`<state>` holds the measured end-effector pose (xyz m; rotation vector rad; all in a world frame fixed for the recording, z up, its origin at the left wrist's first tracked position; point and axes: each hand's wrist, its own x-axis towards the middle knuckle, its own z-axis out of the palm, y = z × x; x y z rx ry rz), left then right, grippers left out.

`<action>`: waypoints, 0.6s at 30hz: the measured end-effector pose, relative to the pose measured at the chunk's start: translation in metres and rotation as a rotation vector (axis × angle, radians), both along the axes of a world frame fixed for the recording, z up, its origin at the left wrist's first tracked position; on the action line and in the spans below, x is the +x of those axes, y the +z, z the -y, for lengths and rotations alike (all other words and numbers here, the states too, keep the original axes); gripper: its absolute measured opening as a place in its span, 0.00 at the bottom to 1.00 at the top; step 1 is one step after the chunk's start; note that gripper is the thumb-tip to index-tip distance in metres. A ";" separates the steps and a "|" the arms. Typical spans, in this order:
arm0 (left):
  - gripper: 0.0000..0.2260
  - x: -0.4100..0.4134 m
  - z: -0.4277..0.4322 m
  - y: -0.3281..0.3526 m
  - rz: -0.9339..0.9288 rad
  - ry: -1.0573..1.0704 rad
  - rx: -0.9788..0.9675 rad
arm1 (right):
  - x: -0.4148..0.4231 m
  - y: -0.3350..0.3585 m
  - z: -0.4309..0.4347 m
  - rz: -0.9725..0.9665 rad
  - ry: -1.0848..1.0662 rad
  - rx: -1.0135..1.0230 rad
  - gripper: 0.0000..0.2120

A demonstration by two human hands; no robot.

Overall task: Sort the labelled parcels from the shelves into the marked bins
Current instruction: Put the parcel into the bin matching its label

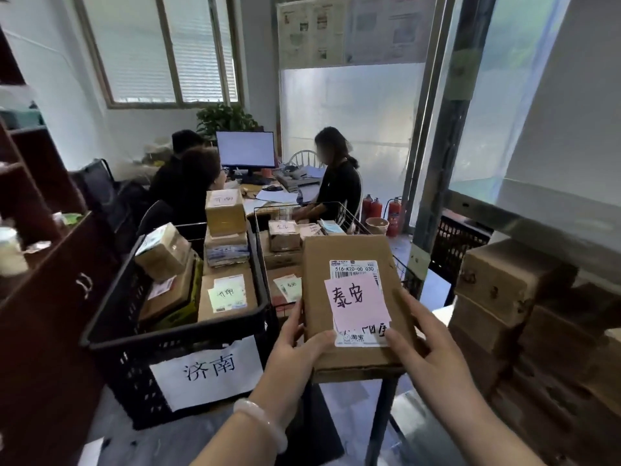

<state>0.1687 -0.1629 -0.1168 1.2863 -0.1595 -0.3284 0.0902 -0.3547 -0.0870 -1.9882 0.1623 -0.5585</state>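
Left hand (295, 344) and right hand (428, 341), fingers curled, grip the near corners of a flat brown parcel (339, 260) with pink handwritten note (356, 302), held over the wire bin (257, 230) beside the black crate (174, 334).

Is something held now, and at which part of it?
Yes: the cardboard parcel with the pink note. The left hand and right hand hold its near end, one at each side.

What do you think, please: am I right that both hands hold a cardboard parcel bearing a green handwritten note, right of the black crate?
Not quite: the head view shows the handwritten note on the cardboard parcel is pink, not green. Otherwise yes: the left hand and right hand both hold it, right of the black crate.
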 end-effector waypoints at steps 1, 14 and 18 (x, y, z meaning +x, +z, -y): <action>0.44 0.009 0.000 0.001 -0.008 0.021 0.007 | 0.013 0.000 0.001 0.000 0.020 -0.004 0.34; 0.43 0.145 -0.055 0.008 -0.075 0.108 -0.048 | 0.155 -0.006 -0.042 -0.012 0.088 -0.073 0.33; 0.39 0.186 -0.073 0.011 -0.067 0.115 -0.051 | 0.191 0.002 -0.062 -0.025 0.091 -0.081 0.35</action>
